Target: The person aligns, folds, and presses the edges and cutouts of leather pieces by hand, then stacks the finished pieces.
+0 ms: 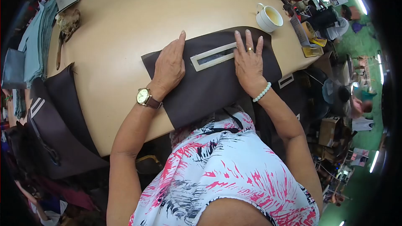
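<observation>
A dark brown sheet of material [209, 96] lies over the near table edge in front of me. On it is a pale rectangular frame [215, 56] around a dark slot. My left hand [170, 65] rests on the sheet's left side, one finger stretched out and the others bent or hidden. My right hand [250, 60] lies flat with fingers spread, covering the frame's right end. Neither hand grasps anything.
A white cup [269, 18] with yellowish liquid stands just beyond the sheet. At left are folded grey-blue cloth [37, 44], a brush-like tool [67, 23] and more dark pieces [63, 117]. A basket [302, 29] sits at the right edge; people work beyond.
</observation>
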### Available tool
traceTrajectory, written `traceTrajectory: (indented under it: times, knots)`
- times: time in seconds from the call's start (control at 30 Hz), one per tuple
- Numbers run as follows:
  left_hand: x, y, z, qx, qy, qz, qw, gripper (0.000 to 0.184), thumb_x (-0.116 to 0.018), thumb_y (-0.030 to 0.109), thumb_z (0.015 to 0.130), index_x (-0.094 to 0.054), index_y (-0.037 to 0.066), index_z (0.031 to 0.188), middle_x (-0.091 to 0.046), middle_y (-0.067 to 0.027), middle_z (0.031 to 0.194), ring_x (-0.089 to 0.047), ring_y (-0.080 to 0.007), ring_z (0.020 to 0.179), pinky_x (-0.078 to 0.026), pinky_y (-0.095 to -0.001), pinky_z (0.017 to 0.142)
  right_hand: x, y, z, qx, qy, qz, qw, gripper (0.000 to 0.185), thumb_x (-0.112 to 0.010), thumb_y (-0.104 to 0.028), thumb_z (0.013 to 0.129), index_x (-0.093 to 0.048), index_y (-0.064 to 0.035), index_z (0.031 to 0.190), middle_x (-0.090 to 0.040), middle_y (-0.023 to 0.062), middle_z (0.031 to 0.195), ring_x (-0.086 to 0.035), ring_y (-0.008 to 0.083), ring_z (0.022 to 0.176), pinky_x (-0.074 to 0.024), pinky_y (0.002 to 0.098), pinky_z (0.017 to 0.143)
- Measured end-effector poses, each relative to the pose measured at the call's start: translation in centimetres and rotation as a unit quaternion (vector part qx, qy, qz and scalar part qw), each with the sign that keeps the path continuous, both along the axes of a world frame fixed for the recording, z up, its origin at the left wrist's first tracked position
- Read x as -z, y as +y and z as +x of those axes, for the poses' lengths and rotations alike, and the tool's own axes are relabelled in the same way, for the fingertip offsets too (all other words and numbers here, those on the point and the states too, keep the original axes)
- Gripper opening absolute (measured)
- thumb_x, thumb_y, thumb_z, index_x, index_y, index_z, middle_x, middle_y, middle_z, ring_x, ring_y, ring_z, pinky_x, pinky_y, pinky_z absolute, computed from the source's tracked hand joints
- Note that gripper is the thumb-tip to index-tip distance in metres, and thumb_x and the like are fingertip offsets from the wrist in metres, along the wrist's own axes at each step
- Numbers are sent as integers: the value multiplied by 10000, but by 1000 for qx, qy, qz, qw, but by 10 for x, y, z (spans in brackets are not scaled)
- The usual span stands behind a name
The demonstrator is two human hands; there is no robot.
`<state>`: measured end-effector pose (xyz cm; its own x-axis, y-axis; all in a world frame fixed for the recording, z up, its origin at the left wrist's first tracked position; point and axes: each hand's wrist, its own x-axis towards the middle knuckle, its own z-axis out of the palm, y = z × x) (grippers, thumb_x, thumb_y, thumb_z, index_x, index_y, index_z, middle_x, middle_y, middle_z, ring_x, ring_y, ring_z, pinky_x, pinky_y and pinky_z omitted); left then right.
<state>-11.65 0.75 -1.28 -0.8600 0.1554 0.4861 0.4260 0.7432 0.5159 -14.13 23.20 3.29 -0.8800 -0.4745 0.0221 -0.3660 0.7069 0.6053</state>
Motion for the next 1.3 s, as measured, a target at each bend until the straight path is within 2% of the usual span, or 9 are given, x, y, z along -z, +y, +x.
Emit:
traceTrajectory:
  times: [0.07,0.17,0.27,0.37,0.47,0.87,1.07,1.17,1.3]
  knots:
    - [0,0,0,-1,6,1,1000,677,-426,-115,718,-292,23,1367,-555,-180,1121,-532,-318,1054,-427,-383,923,-6,6,0,31,-35,41,998,464,-498,-214,848,-495,-2,1261,-265,85,1439,-188,329,1345,-84,576,1078]
    - [-1,0,2,-3,0,-8,1000,665,-429,-109,723,-301,22,1362,-551,-179,1130,-531,-316,1056,-427,-383,923,1,16,7,15,-34,27,999,474,-490,-193,850,-467,-3,1283,-225,82,1455,-201,331,1338,-104,576,1075]
    - [-1,1,1,-3,1,-11,1000,653,-433,-103,730,-308,21,1358,-548,-179,1134,-530,-315,1056,-427,-384,921,9,27,6,-5,-19,-33,999,476,-474,-171,855,-438,-2,1298,-208,90,1457,-217,340,1327,-128,581,1067]
    - [1,1,0,5,2,-9,1000,657,-466,-85,719,-311,1,1351,-528,-195,1110,-515,-329,1042,-417,-396,918,6,28,9,-33,-51,-99,993,442,-446,-81,845,-424,-8,1280,-193,115,1460,-228,352,1319,-159,597,1050]
    - [2,0,1,10,-9,-12,1000,658,-489,-69,716,-313,-7,1347,-515,-203,1107,-505,-334,1043,-410,-401,920,1,26,10,-45,-61,-87,993,414,-459,-151,856,-475,-8,1244,-228,109,1446,-250,348,1306,-173,595,1047]
    - [1,2,-1,0,3,-14,1000,624,-458,-89,743,-329,15,1344,-553,-182,1111,-541,-314,1035,-438,-377,896,5,-27,44,-128,-130,-223,957,415,-514,-149,812,-516,-15,1204,-255,123,1433,-279,363,1288,-205,616,1017]
    - [1,0,-1,12,-23,-12,1000,643,-511,-39,730,-321,-6,1343,-512,-203,1132,-499,-329,1070,-406,-392,932,3,-33,47,-143,-134,-229,953,427,-531,-148,799,-519,-26,1208,-270,132,1425,-286,361,1288,-209,618,1012]
    - [2,0,-1,12,-25,-9,1000,642,-516,-36,730,-325,-2,1343,-514,-204,1131,-500,-329,1071,-406,-395,933,3,-32,44,-139,-161,-259,942,460,-504,-46,758,-514,-66,1218,-293,135,1424,-287,373,1290,-211,628,998]
    - [-2,1,0,-1,-2,-23,1000,600,-462,-77,750,-343,7,1333,-552,-186,1114,-540,-321,1039,-433,-378,906,3,-15,25,-108,-200,-329,917,478,-507,-32,749,-519,-96,1222,-321,149,1410,-299,391,1283,-211,629,997]
